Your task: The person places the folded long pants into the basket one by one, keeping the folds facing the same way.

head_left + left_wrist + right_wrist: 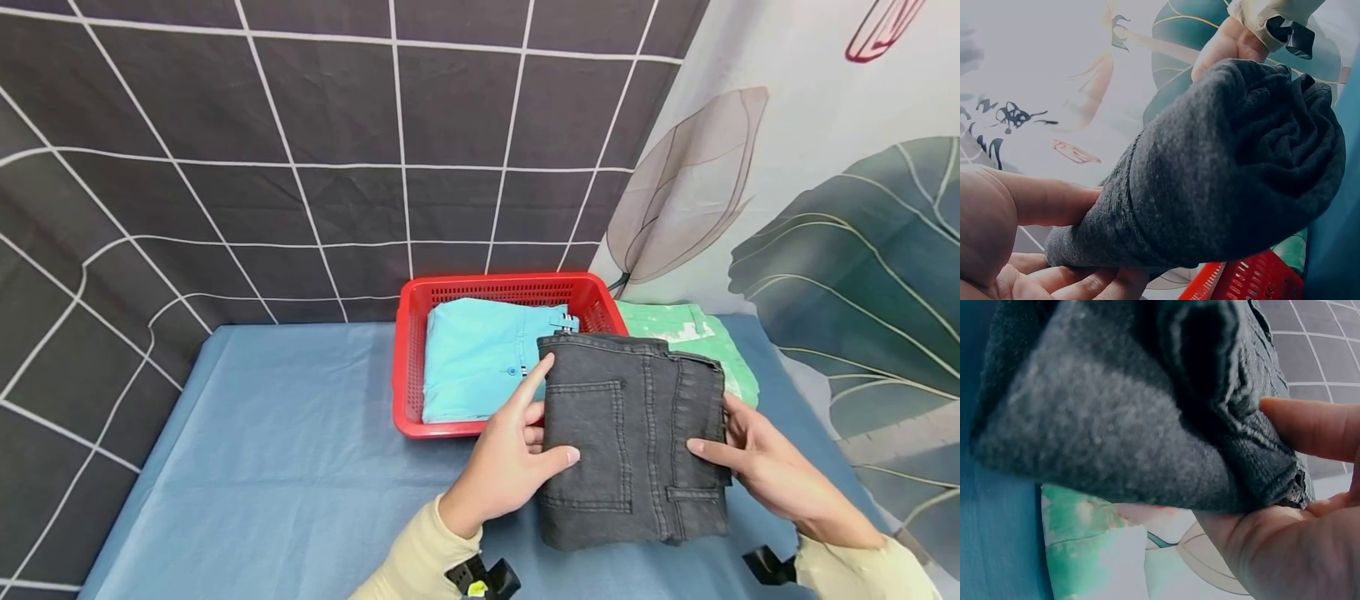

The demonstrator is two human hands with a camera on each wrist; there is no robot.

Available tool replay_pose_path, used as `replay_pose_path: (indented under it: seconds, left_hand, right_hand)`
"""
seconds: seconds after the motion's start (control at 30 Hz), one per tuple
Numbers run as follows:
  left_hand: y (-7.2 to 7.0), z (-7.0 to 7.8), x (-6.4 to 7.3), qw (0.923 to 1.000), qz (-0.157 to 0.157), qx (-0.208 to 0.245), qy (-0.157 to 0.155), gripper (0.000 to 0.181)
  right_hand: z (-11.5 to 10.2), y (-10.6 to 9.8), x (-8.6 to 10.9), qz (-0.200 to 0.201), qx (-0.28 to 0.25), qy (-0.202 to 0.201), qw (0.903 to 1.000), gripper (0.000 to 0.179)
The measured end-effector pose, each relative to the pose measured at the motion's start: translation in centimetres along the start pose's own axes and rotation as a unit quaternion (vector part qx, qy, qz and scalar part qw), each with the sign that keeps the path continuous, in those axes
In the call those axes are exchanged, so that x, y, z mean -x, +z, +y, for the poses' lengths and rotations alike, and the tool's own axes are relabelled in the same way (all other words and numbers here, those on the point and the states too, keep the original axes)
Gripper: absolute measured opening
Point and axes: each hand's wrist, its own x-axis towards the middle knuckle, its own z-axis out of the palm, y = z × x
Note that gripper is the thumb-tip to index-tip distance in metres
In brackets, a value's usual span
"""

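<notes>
A folded pair of dark grey jeans (633, 442) is held up between both hands, its back pocket facing the head camera. My left hand (513, 454) grips the left side, thumb on the front and fingers behind. At the opposite side my right hand (772, 471) pinches the jeans, thumb in front. Rolled, layered denim (1210, 169) shows end-on in the left wrist view. In the right wrist view the thumb (1310, 425) presses near a belt loop. Behind the jeans, a folded light blue garment (480, 358) lies in a red plastic basket (408, 367), its right part hidden.
A folded green and white garment (720, 346) lies right of the basket on the blue-covered table (300, 450). Dark grid-patterned cloth (330, 108) hangs behind and at the left. White leaf-print cloth (810, 108) hangs at the right.
</notes>
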Motion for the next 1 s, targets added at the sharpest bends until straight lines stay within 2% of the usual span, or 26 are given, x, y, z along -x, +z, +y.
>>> replay_pose_path:
  seconds: [0.17,0.53,0.73,1.0]
  left_hand:
    - [-0.3,0.0,0.0,1.0,0.001,-0.004,0.001,0.098]
    - [-1.1,0.1,0.0,0.9999,-0.002,-0.005,0.009,0.094]
    - [-1.6,0.2,0.0,0.9999,0.004,-0.007,0.011,0.093]
    - [-2.2,0.7,0.1,0.9999,0.006,-0.002,0.009,0.091]
  right_hand:
    - [0.0,0.5,-0.4,0.007,0.003,-0.008,0.9999,0.061]
    - [-0.5,1.0,-1.0,0.021,0.038,-0.014,0.999,0.063]
    - [-0.8,1.4,-1.4,0.015,0.018,-0.022,0.9995,0.063]
    - [-0.6,1.7,-1.9,-0.005,-0.05,-0.069,0.9963,0.054]
